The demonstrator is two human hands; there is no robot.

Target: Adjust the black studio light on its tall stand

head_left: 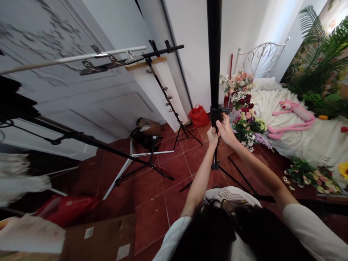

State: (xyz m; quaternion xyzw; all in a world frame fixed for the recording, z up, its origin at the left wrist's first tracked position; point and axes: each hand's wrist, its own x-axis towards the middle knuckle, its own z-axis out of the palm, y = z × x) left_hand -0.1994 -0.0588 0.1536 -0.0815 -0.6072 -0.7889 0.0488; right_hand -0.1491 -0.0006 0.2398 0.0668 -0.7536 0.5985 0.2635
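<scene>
A tall black stand pole [214, 54] rises in front of me, with a black collar [216, 113] and a side knob [225, 110] at mid-height. My left hand [212, 137] is wrapped round the thinner pole just below the collar. At the collar's right side, my right hand [226, 129] is closed, its fingers up beneath the knob and its thumb against the pole. The two hands are close together. The pole's tripod legs [230, 175] spread on the floor below.
Left are light stands [108, 146], a clipped crossbar [116, 62] and a hanging paper roll [152, 83]. A red bag [199, 116] sits behind the pole. Flowers [246, 116] and a bed with a pink plush toy [301, 116] are right. Cardboard [100, 235] lies lower left.
</scene>
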